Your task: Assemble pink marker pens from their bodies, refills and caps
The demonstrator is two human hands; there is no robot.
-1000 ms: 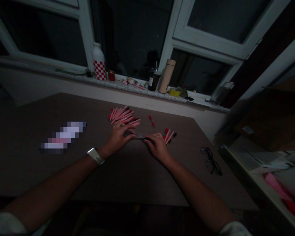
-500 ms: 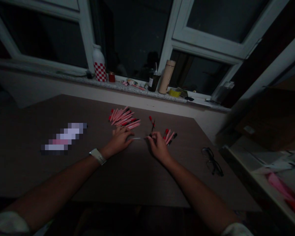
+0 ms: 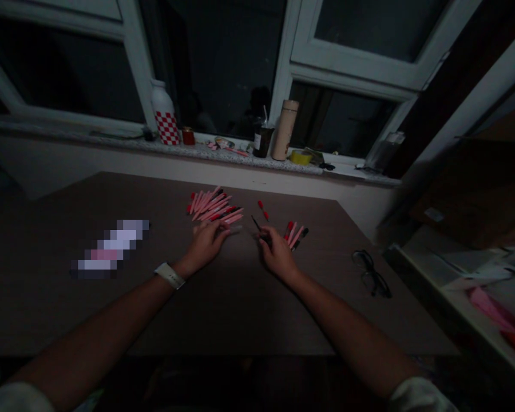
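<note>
My left hand (image 3: 209,239), with a watch on its wrist, pinches a thin clear tube (image 3: 236,229) that looks like a pen barrel. My right hand (image 3: 277,249) is closed on a slim dark pen part (image 3: 256,222), its tip pointing up and left. A gap separates the two held pieces. Just beyond my left hand lies a pile of pink pens (image 3: 210,206) with red and black ends among them. Beside my right hand is a smaller group of pink, red and black pens (image 3: 296,233). Two small red pieces (image 3: 263,210) lie on the table ahead.
The brown table (image 3: 223,309) also bears black-framed glasses (image 3: 371,274) at the right and a blurred-out object (image 3: 111,249) at the left. On the windowsill stand a checkered bottle (image 3: 165,117), a dark cup (image 3: 261,140), a beige flask (image 3: 285,131) and yellow tape (image 3: 300,157).
My hands have drawn slightly apart, and the thin clear piece between them now sits in my left hand only. The dark part in my right hand has swung to point left.
</note>
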